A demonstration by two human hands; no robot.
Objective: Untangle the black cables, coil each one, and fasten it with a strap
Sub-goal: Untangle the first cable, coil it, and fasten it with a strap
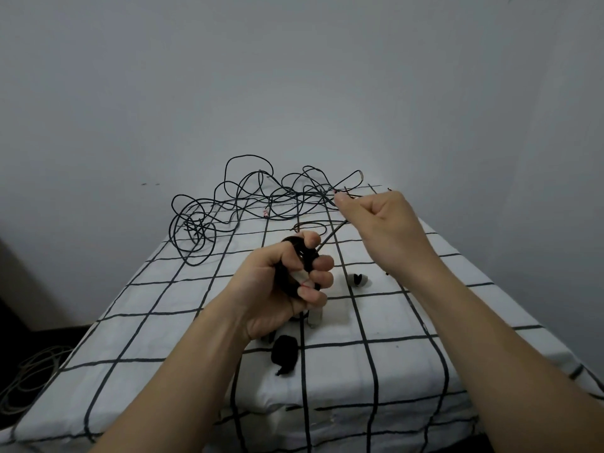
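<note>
A tangle of thin black cables (248,197) sprawls over the far end of the checked cloth. My left hand (281,289) grips a tight black coil (287,276), raised above the table's middle. From the coil a taut stretch of cable (330,238) runs up and right into my right hand (376,220), which pinches it near the tangle's right side. A black strap bundle (285,354) lies on the cloth below my left hand. A small white piece with a black strap (358,280) lies to the right of my left hand.
The table wears a white cloth with a black grid (163,322) and stands against a grey wall. A white object (315,318) sits partly hidden under my left hand. Pale coiled cable (29,377) lies on the dark floor at the left.
</note>
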